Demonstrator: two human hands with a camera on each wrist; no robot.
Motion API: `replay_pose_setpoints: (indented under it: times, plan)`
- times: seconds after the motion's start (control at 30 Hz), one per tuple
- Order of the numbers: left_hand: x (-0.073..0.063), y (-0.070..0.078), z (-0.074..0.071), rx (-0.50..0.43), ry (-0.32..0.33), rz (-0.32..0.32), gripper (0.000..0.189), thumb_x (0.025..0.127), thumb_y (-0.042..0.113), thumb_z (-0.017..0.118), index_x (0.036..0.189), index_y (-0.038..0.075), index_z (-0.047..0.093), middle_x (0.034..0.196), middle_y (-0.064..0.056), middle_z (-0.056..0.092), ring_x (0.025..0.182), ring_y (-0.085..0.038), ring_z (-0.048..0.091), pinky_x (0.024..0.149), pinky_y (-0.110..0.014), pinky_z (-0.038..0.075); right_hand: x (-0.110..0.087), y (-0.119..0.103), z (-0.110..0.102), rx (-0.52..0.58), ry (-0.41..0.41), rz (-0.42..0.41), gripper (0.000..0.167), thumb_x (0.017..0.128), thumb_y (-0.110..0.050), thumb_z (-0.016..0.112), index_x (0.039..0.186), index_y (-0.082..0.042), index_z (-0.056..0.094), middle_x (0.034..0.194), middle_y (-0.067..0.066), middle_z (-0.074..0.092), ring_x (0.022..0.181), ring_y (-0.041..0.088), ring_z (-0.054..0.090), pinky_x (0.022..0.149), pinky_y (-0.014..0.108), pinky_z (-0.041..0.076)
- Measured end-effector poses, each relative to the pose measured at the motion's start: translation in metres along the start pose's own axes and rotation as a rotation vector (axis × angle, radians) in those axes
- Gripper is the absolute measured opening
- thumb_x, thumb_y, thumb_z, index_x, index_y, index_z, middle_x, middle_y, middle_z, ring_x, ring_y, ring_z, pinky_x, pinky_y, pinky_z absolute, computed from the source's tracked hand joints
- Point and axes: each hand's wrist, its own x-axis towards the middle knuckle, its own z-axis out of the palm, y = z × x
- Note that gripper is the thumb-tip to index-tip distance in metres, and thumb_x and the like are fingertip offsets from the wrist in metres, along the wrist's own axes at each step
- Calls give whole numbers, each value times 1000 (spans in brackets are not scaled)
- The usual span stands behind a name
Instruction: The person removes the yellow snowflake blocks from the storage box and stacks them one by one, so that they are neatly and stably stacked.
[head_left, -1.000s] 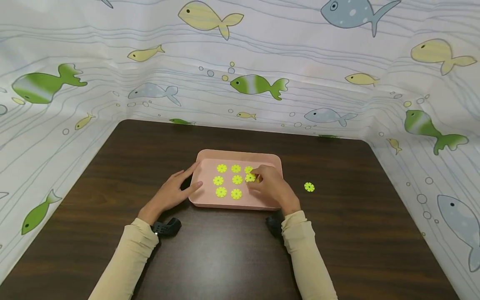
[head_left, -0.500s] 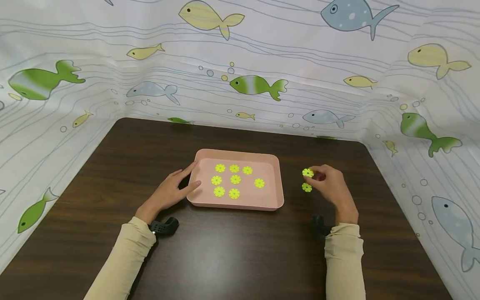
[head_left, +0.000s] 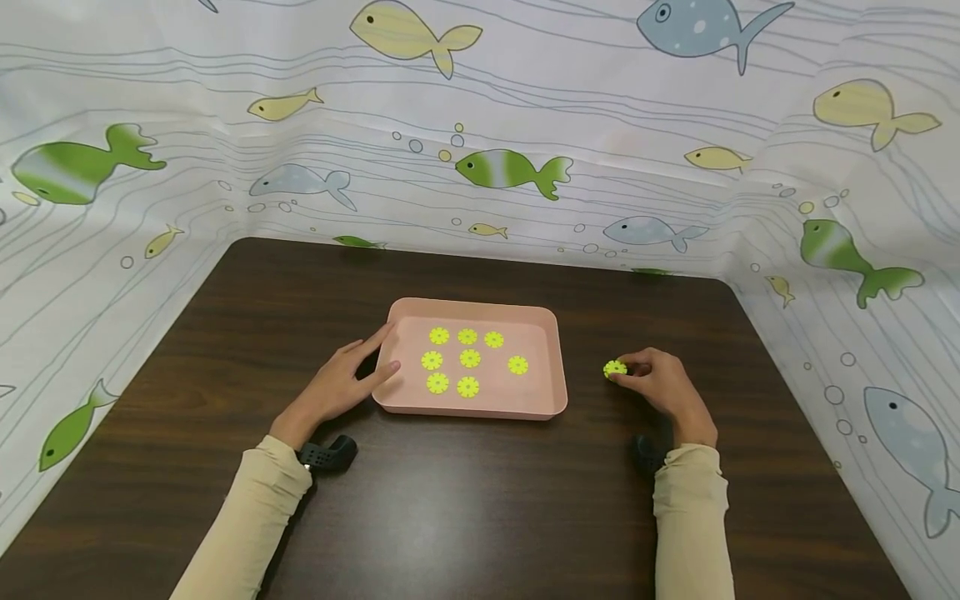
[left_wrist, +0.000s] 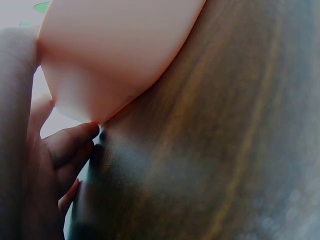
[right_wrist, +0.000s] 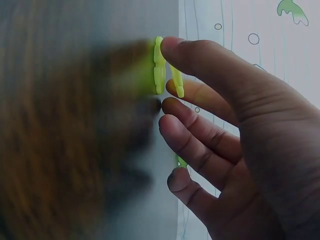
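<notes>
A person sits at a dark brown tabletop (head_left: 465, 508) with a fish curtain (head_left: 525, 125) all around it.

The right hand (head_left: 660, 387) is on the tabletop, to the right of the pink tray (head_left: 551, 367) and apart from it. Its grip is pinching yellow-green flower discs (head_left: 615, 368) between the thumb and the first finger. In the right wrist view, 2 thin discs (right_wrist: 165, 70) show edge-on, pressed together side by side at the fingertips (right_wrist: 172, 45). The other fingers are curled loosely under them. The discs are low, right at the tabletop; if they touch it is hard to tell.

The left hand (head_left: 341, 387) rests at the left side of the tray. Its grip is spread, with the fingers straight. The first finger lies along the left rim and the thumb touches the near left corner. In the left wrist view, a fingertip (left_wrist: 82, 135) touches the bottom of the tray's rounded corner (left_wrist: 100, 65).

The tray lies flat in the middle of the tabletop. Inside it are 8 more yellow-green flower discs (head_left: 470, 358). 7 sit close together in rows on the left part: 3 at the back, 2 in the middle and 2 at the front. 1 disc (head_left: 517, 364) lies alone to the right of them.

Both arms have pale yellow sleeves (head_left: 247, 517). A black camera strap (head_left: 330, 454) is on each wrist.
</notes>
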Motion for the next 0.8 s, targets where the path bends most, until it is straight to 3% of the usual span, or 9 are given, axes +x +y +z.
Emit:
replay_pose_setpoints:
  times: [0.8]
  plan:
    - [0, 1, -1, 0, 0, -1, 77, 103, 55, 55, 167, 32, 18, 166, -16, 32, 150, -53, 23, 111, -79, 23, 2, 1, 2, -5, -9, 33, 41, 91, -21, 82, 118, 8, 74, 100, 17, 64, 81, 26, 53, 71, 36, 49]
